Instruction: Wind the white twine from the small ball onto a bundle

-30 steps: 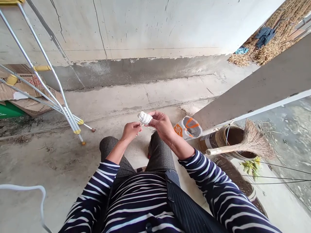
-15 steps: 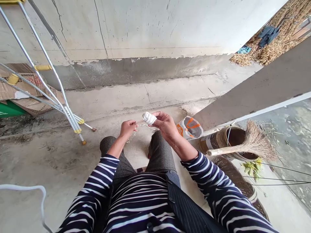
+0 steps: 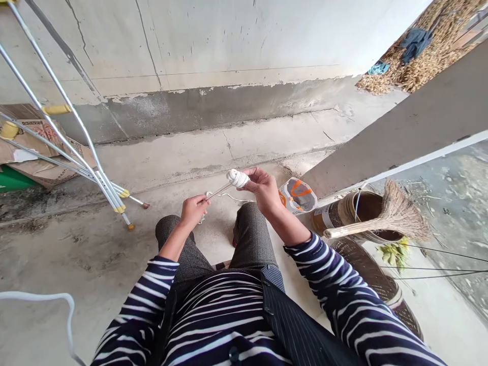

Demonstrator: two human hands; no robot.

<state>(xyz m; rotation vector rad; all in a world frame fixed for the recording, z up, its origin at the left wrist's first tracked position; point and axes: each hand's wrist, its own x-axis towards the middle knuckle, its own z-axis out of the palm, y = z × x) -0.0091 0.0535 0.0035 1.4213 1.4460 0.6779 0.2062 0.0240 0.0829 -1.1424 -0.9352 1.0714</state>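
Observation:
A small bundle of wound white cord (image 3: 238, 178) is pinched in the fingertips of my right hand (image 3: 267, 192), above and between my knees. My left hand (image 3: 193, 210) is closed on a thin, straight brownish strand that slants up to the bundle. Whether this strand is a stick or taut cord I cannot tell. A loose length of white cord (image 3: 232, 196) curves below and behind the strand, and part of it hangs beside my left fingers.
Metal crutches with yellow grips (image 3: 87, 137) lean at left near cardboard boxes (image 3: 53, 170). To the right stand a white-and-orange bag (image 3: 299, 195), a bucket (image 3: 333, 219) with a straw broom (image 3: 396, 216) across it, and a dark woven basket (image 3: 358, 269). A wall (image 3: 229, 51) runs ahead.
My hands have drawn a little farther apart, and more of the thin strand shows between them. The bundle has shifted slightly right and up. The whole view has turned a little.

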